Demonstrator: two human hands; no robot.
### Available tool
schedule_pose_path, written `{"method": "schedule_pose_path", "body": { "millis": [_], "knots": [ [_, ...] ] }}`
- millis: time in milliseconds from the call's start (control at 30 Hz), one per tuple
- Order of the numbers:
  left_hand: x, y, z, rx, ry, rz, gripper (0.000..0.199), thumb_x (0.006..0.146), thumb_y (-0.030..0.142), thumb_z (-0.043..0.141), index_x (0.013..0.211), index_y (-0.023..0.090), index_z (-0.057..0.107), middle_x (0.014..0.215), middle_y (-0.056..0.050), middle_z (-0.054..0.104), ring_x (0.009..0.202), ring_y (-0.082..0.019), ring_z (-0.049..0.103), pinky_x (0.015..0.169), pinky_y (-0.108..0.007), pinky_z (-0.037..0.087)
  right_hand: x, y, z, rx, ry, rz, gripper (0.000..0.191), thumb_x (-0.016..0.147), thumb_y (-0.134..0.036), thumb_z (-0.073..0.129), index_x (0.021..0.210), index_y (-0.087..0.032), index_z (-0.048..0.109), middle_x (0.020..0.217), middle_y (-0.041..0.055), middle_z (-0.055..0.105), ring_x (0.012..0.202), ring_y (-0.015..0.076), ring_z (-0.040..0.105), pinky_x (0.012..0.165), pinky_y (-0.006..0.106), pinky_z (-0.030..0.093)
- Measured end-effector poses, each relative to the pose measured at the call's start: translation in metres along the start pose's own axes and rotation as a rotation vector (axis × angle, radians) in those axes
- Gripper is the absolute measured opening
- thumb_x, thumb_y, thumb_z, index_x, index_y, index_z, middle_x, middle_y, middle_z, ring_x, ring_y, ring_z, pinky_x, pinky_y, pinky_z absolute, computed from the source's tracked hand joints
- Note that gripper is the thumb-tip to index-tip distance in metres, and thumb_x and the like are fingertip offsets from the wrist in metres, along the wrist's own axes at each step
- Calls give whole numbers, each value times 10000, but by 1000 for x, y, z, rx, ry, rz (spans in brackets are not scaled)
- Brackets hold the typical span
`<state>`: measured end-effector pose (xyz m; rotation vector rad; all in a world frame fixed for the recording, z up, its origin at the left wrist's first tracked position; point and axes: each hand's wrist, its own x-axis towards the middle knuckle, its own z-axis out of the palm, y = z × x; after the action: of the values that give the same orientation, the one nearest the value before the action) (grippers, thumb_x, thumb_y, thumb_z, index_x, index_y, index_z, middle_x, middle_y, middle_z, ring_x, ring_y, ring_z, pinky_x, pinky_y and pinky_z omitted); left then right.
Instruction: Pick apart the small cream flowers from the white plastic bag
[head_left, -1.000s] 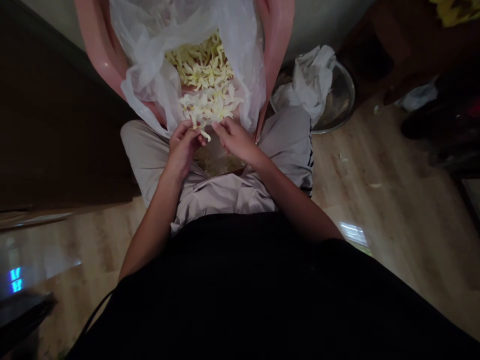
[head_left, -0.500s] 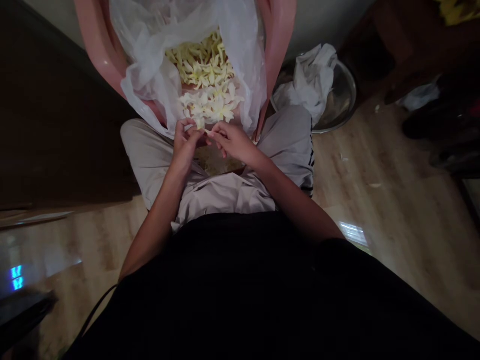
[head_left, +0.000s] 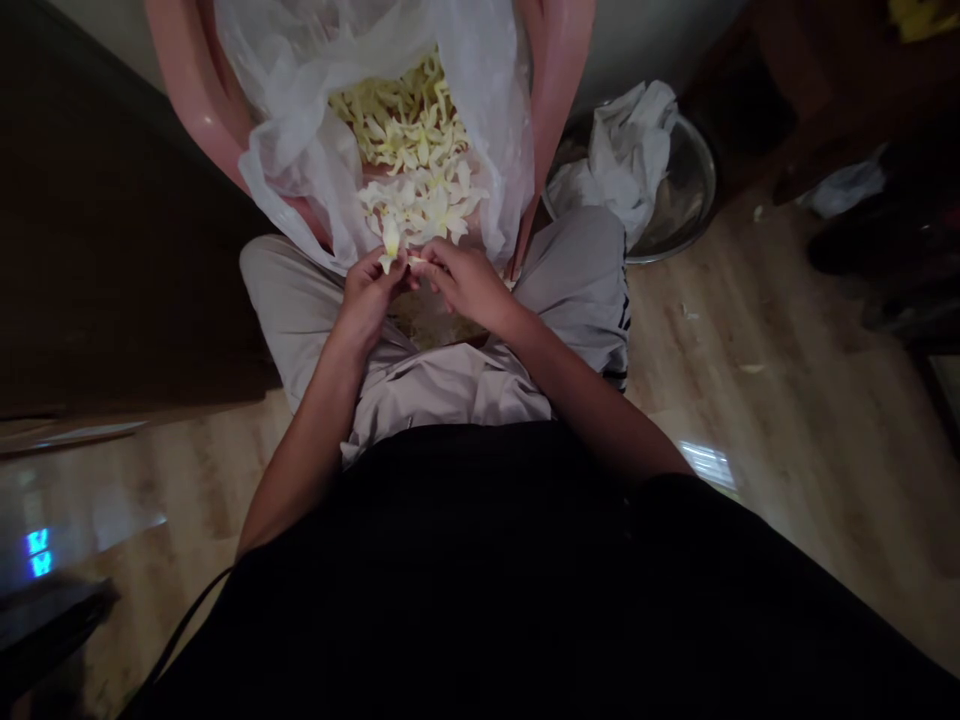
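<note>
Above the wood floor [head_left: 750, 400], left grip [head_left: 367, 300] now pinches a white flower [head_left: 390, 240], right grip [head_left: 465, 285] a stem [head_left: 416, 260].

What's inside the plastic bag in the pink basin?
The white plastic bag holds a heap of pale cream flowers. The bag's bottom is hidden beneath them.

Flowers [head_left: 405, 125] in plastic bag [head_left: 292, 110], bag inside basin [head_left: 199, 100], steel bowl [head_left: 686, 190] beside right knee [head_left: 577, 275]

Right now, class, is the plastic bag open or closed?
Open: the plastic bag gapes wide inside the pink tub, its mouth showing pale blossoms heaped within.
</note>
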<state>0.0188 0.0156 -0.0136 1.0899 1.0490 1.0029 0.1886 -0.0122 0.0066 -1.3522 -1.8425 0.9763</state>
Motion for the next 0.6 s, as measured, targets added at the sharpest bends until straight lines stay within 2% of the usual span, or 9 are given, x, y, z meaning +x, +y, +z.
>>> {"method": "schedule_pose_path", "body": {
  "millis": [167,267,367,467,600],
  "knots": [
    [0,-1,0,-7,28,16,239,778,401,788,722,210,655,657,2,674,595,-123,643,594,-223,511,1,-2,3,8,12,-6,322,1018,-455,422,842,-218,550,738,19,621,779,186,599,711,263,426],
    [2,-3,-1,46,31,77,268,781,436,778,704,215,648,648,9,663,592,-124,633,597,-231,512,4,-1,8,55,15,24,357,1016,-479,421,812,-214,547,702,20,603,775,188,599,693,260,429],
    [1,-3,0,107,35,128,301,764,489,777,701,228,641,641,21,650,597,-131,627,575,-236,507,8,1,14,194,5,102,415,1020,-518,384,776,-212,523,607,-3,548,638,164,563,593,250,429],
    [0,-1,2,146,56,157,315,760,492,780,676,229,628,603,30,619,563,-125,599,526,-228,471,10,2,17,368,-62,204,463,1015,-573,345,761,-215,493,518,-39,473,463,128,462,458,239,386],
    [0,0,3,162,88,123,331,787,455,768,630,222,594,531,39,564,517,-121,567,478,-226,419,9,3,18,448,-144,243,452,1007,-593,351,803,-215,492,518,-47,486,397,110,434,393,229,360]
  ]
}}
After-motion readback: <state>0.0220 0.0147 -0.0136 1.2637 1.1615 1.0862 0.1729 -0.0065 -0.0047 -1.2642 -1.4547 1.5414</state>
